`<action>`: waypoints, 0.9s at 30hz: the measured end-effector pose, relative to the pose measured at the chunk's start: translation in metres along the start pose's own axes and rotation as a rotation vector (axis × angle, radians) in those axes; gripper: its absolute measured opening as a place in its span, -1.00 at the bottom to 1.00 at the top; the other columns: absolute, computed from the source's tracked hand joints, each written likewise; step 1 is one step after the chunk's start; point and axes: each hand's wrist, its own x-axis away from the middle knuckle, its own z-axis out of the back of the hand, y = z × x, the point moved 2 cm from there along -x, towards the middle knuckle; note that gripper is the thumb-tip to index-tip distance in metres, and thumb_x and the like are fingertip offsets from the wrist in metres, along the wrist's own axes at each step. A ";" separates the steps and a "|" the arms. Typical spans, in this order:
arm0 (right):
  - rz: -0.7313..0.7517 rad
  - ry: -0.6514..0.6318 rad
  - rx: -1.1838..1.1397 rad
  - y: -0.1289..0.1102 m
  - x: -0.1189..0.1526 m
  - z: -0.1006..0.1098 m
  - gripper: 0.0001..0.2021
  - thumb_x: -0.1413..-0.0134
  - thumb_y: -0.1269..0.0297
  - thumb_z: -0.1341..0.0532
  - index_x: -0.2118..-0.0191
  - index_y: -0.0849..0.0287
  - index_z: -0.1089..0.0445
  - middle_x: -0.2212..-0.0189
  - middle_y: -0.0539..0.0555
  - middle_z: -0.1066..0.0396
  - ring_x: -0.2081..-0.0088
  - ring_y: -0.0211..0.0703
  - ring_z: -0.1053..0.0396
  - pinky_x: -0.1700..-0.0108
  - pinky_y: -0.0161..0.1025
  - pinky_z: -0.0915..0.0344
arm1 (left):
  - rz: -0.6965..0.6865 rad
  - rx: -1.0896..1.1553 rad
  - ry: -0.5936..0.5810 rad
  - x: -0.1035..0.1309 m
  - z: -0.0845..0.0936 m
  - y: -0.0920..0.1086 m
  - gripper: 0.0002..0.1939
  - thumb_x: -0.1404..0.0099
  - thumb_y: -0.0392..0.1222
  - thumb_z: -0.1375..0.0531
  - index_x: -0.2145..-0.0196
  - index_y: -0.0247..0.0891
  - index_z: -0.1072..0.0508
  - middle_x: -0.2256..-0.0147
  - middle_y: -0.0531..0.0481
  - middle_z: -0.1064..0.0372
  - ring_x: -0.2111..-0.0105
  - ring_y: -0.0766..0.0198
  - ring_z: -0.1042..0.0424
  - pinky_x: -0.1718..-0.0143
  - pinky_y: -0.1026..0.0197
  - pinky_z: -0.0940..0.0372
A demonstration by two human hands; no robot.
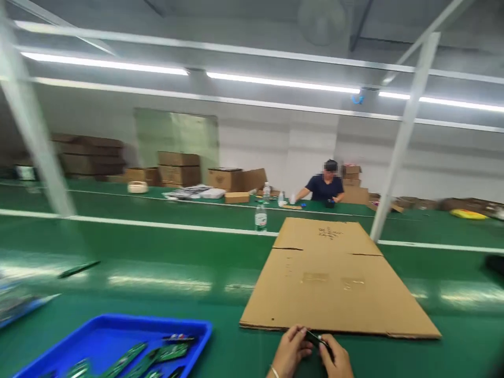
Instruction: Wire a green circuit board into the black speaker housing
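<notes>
I see my left hand (289,350) and my right hand (336,359) meeting at the bottom edge of the view, both pinching a small dark flat part (315,338) between their fingertips. The part sits between the two hands, just above the green surface (220,262) and just in front of the near edge of a flattened brown cardboard sheet (334,278). To the left of my hands lies a blue plastic tray (106,336) holding several narrow green circuit boards (157,354). Farther off, a clear plastic bottle (260,217) stands near the sheet's far corner. Across the next green bench a person in a dark shirt (325,186) sits among stacked brown cardboard boxes (179,168).
</notes>
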 end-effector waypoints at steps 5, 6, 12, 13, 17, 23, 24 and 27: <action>-0.021 -0.131 0.085 -0.020 0.000 0.008 -0.62 -0.08 0.01 0.03 0.37 0.19 -0.38 0.51 0.06 -0.37 0.47 -0.18 -0.31 0.41 -0.35 -0.21 | 0.046 -0.007 -0.031 0.013 -0.001 0.012 -0.57 0.26 0.02 -0.37 0.46 -0.31 -0.42 0.56 0.05 -0.35 0.55 0.37 -0.36 0.50 0.36 -0.27; -0.038 -0.142 0.092 -0.022 0.001 0.009 -0.64 -0.09 0.04 0.03 0.36 0.19 -0.37 0.50 0.06 -0.37 0.46 -0.18 -0.31 0.40 -0.35 -0.21 | 0.051 -0.013 -0.033 0.015 -0.001 0.013 -0.56 0.28 0.02 -0.38 0.46 -0.31 -0.43 0.55 0.04 -0.36 0.54 0.36 -0.37 0.49 0.36 -0.28; -0.018 -0.175 0.045 -0.034 0.002 0.012 -0.82 -0.05 0.29 -0.04 0.30 0.17 -0.36 0.38 0.04 -0.40 0.32 -0.18 -0.33 0.27 -0.34 -0.19 | 0.074 -0.061 -0.028 0.019 -0.005 0.018 -0.54 0.34 0.01 -0.40 0.48 -0.31 -0.46 0.53 0.01 -0.41 0.51 0.32 -0.38 0.46 0.34 -0.32; -0.013 -0.181 0.048 -0.036 0.002 0.012 -0.82 -0.04 0.33 -0.05 0.28 0.17 -0.36 0.35 0.04 -0.40 0.30 -0.19 -0.32 0.24 -0.34 -0.18 | 0.081 -0.071 -0.029 0.019 -0.005 0.019 -0.53 0.35 0.01 -0.40 0.47 -0.31 -0.46 0.53 0.00 -0.42 0.50 0.31 -0.39 0.46 0.34 -0.32; -0.036 -0.181 0.112 -0.040 0.001 0.013 -0.85 0.00 0.40 -0.07 0.32 0.16 -0.37 0.36 0.02 -0.39 0.30 -0.21 -0.31 0.26 -0.35 -0.17 | 0.109 -0.102 -0.034 0.020 -0.006 0.021 -0.48 0.41 0.02 -0.41 0.46 -0.31 -0.45 0.51 0.01 -0.43 0.49 0.29 -0.39 0.45 0.33 -0.34; -0.041 -0.142 0.155 -0.038 0.004 0.014 -0.90 0.05 0.46 -0.10 0.40 0.17 -0.34 0.43 -0.03 -0.36 0.35 -0.26 -0.28 0.30 -0.39 -0.13 | 0.056 -0.249 -0.036 0.027 -0.012 0.024 -0.44 0.29 0.05 -0.34 0.32 -0.30 -0.37 0.41 -0.04 -0.41 0.40 0.24 -0.41 0.35 0.28 -0.35; -0.041 -0.131 0.161 -0.037 0.004 0.015 -0.91 0.04 0.46 -0.10 0.41 0.18 -0.33 0.43 -0.03 -0.35 0.36 -0.27 -0.28 0.31 -0.40 -0.13 | 0.036 -0.303 -0.036 0.028 -0.013 0.025 -0.45 0.23 0.06 -0.31 0.28 -0.29 -0.35 0.37 -0.05 -0.40 0.38 0.23 -0.42 0.33 0.25 -0.35; -0.046 -0.094 0.181 -0.032 0.004 0.015 -0.92 0.02 0.43 -0.07 0.43 0.19 -0.29 0.46 -0.02 -0.34 0.40 -0.27 -0.27 0.34 -0.40 -0.13 | 0.007 -0.445 -0.006 0.029 -0.011 0.035 -0.51 0.15 0.04 -0.22 0.26 -0.25 -0.28 0.33 -0.10 -0.39 0.38 0.17 -0.44 0.35 0.17 -0.36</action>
